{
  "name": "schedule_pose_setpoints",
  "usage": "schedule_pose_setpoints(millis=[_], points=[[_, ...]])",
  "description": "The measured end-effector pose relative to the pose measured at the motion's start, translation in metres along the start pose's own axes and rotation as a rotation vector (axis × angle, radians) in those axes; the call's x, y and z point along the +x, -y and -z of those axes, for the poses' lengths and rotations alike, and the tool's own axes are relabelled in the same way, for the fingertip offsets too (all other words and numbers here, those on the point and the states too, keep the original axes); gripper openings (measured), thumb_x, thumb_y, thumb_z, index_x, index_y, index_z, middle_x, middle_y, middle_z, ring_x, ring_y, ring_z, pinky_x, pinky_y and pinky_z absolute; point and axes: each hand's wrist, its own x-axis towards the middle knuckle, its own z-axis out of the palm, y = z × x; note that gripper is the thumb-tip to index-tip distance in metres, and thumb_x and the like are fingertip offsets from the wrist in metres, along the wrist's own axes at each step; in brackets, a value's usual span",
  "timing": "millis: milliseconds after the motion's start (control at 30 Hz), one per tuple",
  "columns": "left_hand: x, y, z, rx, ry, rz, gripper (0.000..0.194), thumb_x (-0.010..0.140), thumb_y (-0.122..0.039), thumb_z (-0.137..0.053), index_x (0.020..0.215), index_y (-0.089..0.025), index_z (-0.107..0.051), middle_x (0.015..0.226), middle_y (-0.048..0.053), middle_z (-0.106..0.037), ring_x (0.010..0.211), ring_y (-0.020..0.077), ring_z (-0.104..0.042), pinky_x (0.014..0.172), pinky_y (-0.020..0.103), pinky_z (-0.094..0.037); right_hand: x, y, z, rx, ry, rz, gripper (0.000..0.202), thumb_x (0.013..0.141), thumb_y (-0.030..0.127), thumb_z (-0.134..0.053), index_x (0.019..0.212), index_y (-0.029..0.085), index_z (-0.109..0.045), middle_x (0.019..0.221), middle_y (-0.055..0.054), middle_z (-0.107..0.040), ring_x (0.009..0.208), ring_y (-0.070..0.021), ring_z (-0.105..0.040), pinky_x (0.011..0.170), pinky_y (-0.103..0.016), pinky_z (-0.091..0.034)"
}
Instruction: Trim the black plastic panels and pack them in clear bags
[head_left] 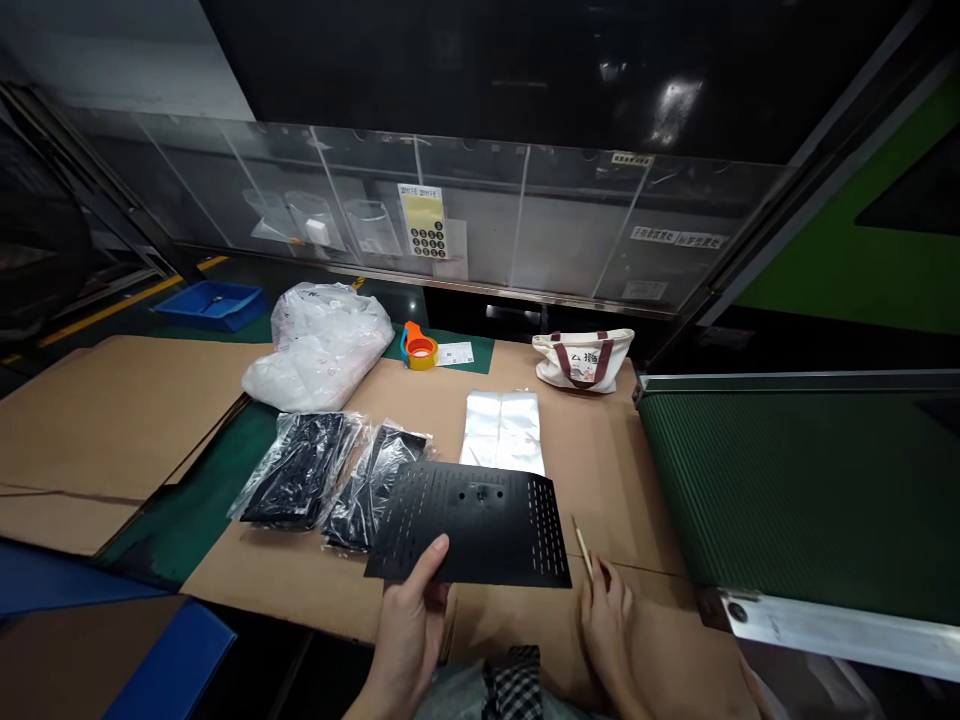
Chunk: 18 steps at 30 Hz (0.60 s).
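Observation:
A flat black panel (480, 530) with rows of slots and a few round holes is held up by my left hand (416, 610), thumb on top and fingers underneath. To its right, my right hand (607, 610) rests low over the cardboard with its fingers closed on a thin pale stick (582, 545), which points up and to the left. Behind the panel lies a stack of silvery clear bags (502, 430). Left of the panel are two plastic-wrapped black packs, one (300, 470) farther left and the other (375, 485) partly behind the panel's edge.
Cardboard sheets (112, 410) cover the left side. Farther back are a white plastic bag (322, 345), an orange tape dispenser (420, 350), a blue tray (214, 305) and a canvas bag (585, 360). A green conveyor belt (810, 500) runs along the right.

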Motion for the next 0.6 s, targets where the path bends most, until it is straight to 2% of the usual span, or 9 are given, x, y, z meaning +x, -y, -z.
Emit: schedule_pose_setpoints(millis=[67,133,167,233,300,367,400,500,600], points=[[-0.005,0.003,0.001,0.006,0.005,0.03,0.045,0.07,-0.013,-0.066,0.113,-0.017,-0.056,0.107,0.008,-0.063,0.099,0.024,-0.059,0.082,0.033,-0.053,0.0,0.003,0.001,0.008,-0.007,-0.018,0.074,0.074,0.062,-0.033,0.117,0.005,-0.053,0.128,-0.024,-0.039,0.116,-0.0421,-0.028,0.096,-0.061,-0.014],[-0.009,0.003,0.001,-0.001,0.02,0.048,0.052,0.068,-0.015,-0.068,0.117,-0.019,-0.053,0.109,0.007,-0.062,0.099,0.0251,-0.058,0.084,0.035,-0.052,0.004,0.018,0.009,0.048,0.011,-0.044,0.078,0.073,0.064,-0.035,0.121,0.005,-0.049,0.135,-0.023,-0.031,0.123,-0.0423,-0.019,0.099,-0.061,-0.009],[-0.012,0.002,0.0,-0.006,0.039,0.063,0.055,0.066,-0.016,-0.07,0.119,-0.019,-0.052,0.109,0.007,-0.062,0.1,0.0256,-0.058,0.086,0.036,-0.051,0.006,0.029,0.015,0.083,0.041,-0.053,0.078,0.073,0.065,-0.036,0.122,0.006,-0.048,0.134,-0.022,-0.032,0.124,-0.0409,-0.019,0.1,-0.06,-0.011],[-0.018,0.0,-0.003,-0.015,0.076,0.092,0.062,0.064,-0.018,-0.072,0.122,-0.02,-0.049,0.109,0.007,-0.062,0.102,0.0267,-0.057,0.088,0.038,-0.049,0.009,0.061,0.033,0.184,0.162,-0.064,0.07,0.077,0.062,-0.035,0.121,0.01,-0.05,0.127,-0.018,-0.045,0.121,-0.0342,-0.033,0.1,-0.053,-0.024],[-0.025,0.0,-0.006,-0.01,0.115,0.118,0.067,0.063,-0.019,-0.073,0.124,-0.02,-0.047,0.109,0.007,-0.063,0.106,0.027,-0.055,0.092,0.038,-0.047,0.008,0.099,0.055,0.38,0.335,-0.11,0.058,0.084,0.057,-0.025,0.118,0.019,-0.054,0.115,-0.011,-0.058,0.109,-0.0252,-0.05,0.094,-0.044,-0.038],[-0.03,0.0,-0.008,0.001,0.176,0.14,0.068,0.063,-0.019,-0.072,0.125,-0.022,-0.047,0.11,0.005,-0.062,0.109,0.0267,-0.052,0.096,0.038,-0.043,0.005,0.136,0.077,0.87,0.49,-0.337,0.061,0.084,0.06,-0.021,0.115,0.021,-0.057,0.111,-0.009,-0.061,0.104,-0.0243,-0.055,0.092,-0.044,-0.041],[-0.032,0.0,-0.009,0.003,0.213,0.156,0.065,0.063,-0.02,-0.072,0.124,-0.023,-0.048,0.112,0.005,-0.062,0.111,0.0266,-0.051,0.098,0.039,-0.041,0.004,0.151,0.087,1.037,0.534,-0.408,0.057,0.084,0.059,-0.027,0.11,0.022,-0.06,0.107,-0.008,-0.063,0.101,-0.024,-0.057,0.091,-0.043,-0.042],[-0.031,-0.003,-0.008,-0.023,0.318,0.212,0.045,0.068,-0.03,-0.068,0.112,-0.023,-0.059,0.113,0.004,-0.061,0.114,0.0274,-0.048,0.1,0.039,-0.037,0.005,0.175,0.107,1.307,0.492,-0.523,0.034,0.079,0.048,-0.051,0.099,0.025,-0.066,0.1,-0.004,-0.067,0.096,-0.0224,-0.06,0.09,-0.038,-0.044],[-0.026,-0.014,-0.007,-0.044,0.383,0.175,0.035,0.07,-0.045,-0.061,0.096,-0.021,-0.067,0.11,0.004,-0.062,0.112,0.0288,-0.048,0.098,0.039,-0.038,0.012,0.174,0.118,1.35,0.39,-0.572,0.03,0.079,0.043,-0.054,0.099,0.024,-0.066,0.098,-0.004,-0.068,0.094,-0.022,-0.061,0.089,-0.037,-0.046]])
